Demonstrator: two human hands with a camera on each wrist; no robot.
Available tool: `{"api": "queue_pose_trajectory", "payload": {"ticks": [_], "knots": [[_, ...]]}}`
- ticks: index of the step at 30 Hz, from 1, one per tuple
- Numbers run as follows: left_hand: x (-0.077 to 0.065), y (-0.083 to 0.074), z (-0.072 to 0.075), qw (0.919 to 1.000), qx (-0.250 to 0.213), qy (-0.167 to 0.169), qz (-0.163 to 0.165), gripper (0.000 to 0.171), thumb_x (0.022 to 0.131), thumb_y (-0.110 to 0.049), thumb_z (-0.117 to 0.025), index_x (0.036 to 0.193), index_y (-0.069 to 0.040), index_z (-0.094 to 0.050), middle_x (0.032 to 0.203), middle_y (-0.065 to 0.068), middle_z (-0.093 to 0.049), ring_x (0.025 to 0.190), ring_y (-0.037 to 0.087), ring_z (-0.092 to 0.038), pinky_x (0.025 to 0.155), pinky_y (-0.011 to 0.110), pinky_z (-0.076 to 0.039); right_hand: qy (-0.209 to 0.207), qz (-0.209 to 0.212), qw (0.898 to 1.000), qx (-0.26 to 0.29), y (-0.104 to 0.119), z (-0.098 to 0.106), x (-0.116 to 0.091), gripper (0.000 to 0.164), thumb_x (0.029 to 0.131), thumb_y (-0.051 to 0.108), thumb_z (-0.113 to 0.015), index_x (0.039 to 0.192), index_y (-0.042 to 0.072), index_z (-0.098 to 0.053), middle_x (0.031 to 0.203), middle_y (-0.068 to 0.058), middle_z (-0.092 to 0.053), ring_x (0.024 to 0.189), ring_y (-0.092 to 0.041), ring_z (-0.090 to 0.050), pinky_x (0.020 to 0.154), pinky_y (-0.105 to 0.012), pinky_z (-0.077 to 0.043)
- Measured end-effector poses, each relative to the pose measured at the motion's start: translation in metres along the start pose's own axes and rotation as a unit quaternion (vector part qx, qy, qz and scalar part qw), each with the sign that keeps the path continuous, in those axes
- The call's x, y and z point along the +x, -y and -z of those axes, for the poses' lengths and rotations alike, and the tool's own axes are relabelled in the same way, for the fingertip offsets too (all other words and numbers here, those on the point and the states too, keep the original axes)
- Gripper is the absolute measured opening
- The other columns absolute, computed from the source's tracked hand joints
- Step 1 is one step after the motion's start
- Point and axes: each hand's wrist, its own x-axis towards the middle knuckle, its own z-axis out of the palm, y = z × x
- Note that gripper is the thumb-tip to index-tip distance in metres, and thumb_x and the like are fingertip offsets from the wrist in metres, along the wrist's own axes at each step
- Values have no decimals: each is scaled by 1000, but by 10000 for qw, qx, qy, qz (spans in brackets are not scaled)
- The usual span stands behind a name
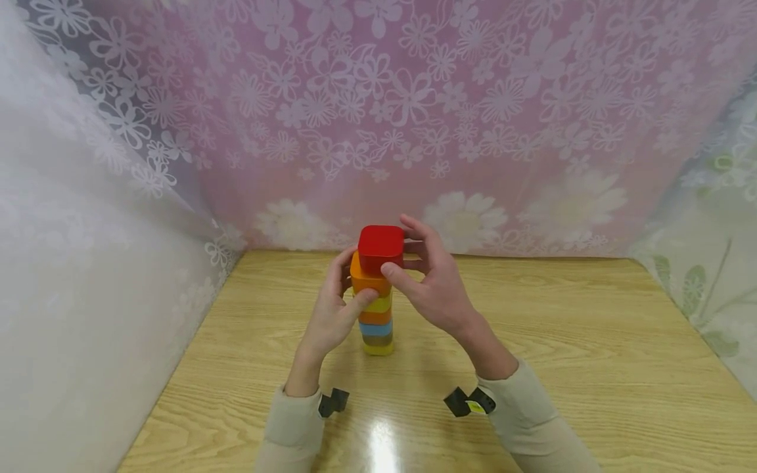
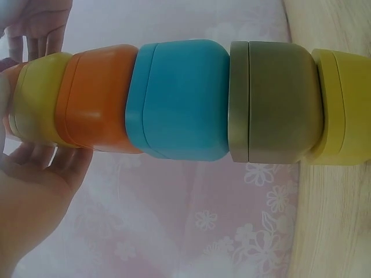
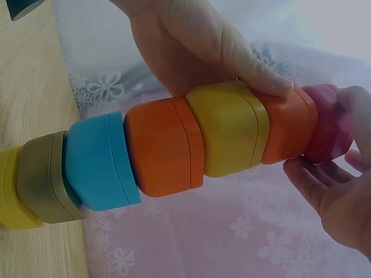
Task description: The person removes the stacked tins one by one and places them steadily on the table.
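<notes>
Site: a small curtained-off booth; the room beyond it cannot be identified. Pink floral curtain (image 1: 355, 131) hangs behind the far edge of a wood-grain counter (image 1: 591, 341), whitish sheeting (image 1: 89, 295) and leaf-patterned sheeting (image 1: 704, 282) flanking its left and right edges.

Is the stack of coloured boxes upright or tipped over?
Upright: the bottom yellow box sits on the table, with the gold box and blue box stacked above it.

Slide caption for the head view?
Left hand grips a tower of rounded multicoloured boxes; right hand holds a squarish red box at its top.
</notes>
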Motion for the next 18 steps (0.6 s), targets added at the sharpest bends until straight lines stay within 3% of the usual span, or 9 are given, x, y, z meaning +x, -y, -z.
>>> {"api": "queue_pose_trajectory", "payload": {"ticks": [10, 18], "knots": [[0, 0, -1, 9999, -113, 44, -6, 74, 91, -43, -63, 151, -11, -32, 139, 8, -49, 120, 25, -51, 103, 36, -43, -134, 17, 9999, 107, 0, 6, -5, 69, 90, -4, -67, 150, 7, -35, 137, -14, -50, 111, -25, -60, 90, -27, -54], [-1, 1, -1, 9999, -108, 64, 34, 73, 93, -43, -63, 152, -15, -31, 139, 7, -49, 120, 23, -51, 104, 34, -43, -154, 111, 9998, 112, -3, 9, -10, 68, 89, -6, -66, 149, 8, -37, 134, -15, -50, 108, -25, -61, 90, -26, -54]]}}
